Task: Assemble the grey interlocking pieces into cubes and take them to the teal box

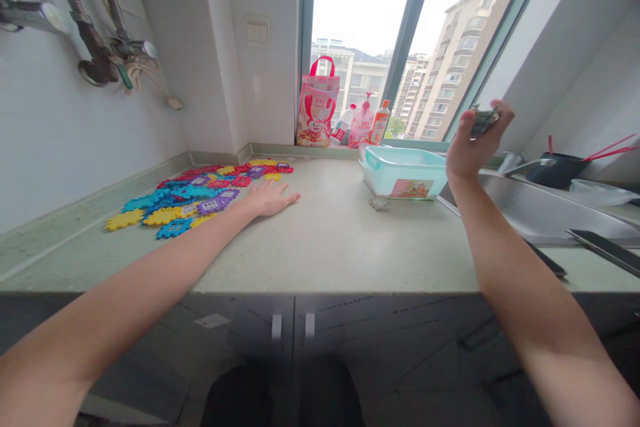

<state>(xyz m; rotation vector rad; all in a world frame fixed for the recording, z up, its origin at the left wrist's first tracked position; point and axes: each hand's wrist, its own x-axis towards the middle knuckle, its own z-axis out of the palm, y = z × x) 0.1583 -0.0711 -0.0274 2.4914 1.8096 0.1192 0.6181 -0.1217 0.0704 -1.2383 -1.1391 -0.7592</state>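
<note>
My left hand (271,199) lies flat and palm down on the pale countertop (325,247), fingers together, right beside a spread of colourful toothed plastic tiles (200,190) in yellow, blue, red and purple. My right hand (475,140) is raised above the counter near the sink and pinches a small dark tile-like piece (484,120) between its fingers. Below and left of that hand stands a light blue plastic box (405,172) with a lid on it. One single grey piece (380,202) lies on the counter in front of the box.
A pink bag with red handles (317,107) and several bottles (367,123) stand on the window sill. A steel sink (545,210) with a dark pan (557,170) is at the right. Hoses and a tap (100,47) hang on the left wall. Cabinet doors (290,327) are below.
</note>
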